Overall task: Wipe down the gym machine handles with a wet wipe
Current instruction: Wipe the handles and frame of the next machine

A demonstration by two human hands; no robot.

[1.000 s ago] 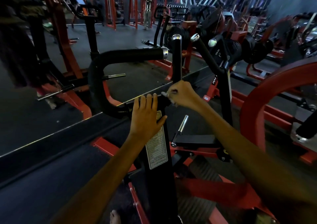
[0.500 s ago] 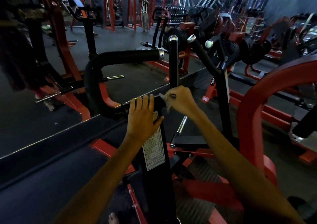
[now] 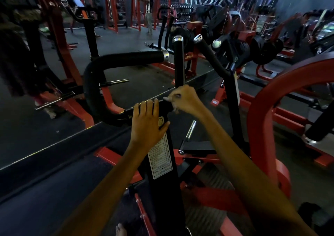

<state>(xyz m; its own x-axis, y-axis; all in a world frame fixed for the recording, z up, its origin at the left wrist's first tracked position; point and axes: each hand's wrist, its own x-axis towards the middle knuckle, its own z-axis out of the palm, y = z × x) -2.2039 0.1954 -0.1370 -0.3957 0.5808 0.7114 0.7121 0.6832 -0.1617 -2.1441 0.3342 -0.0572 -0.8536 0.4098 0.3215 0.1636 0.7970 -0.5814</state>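
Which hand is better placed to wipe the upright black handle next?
Right. The right hand pinches the wet wipe at the foot of the upright handle. The left hand lies flat on the black post, holding nothing.

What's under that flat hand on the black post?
The left hand rests on the black post, covering its top. A white label shows below, its top edge hidden by the palm.
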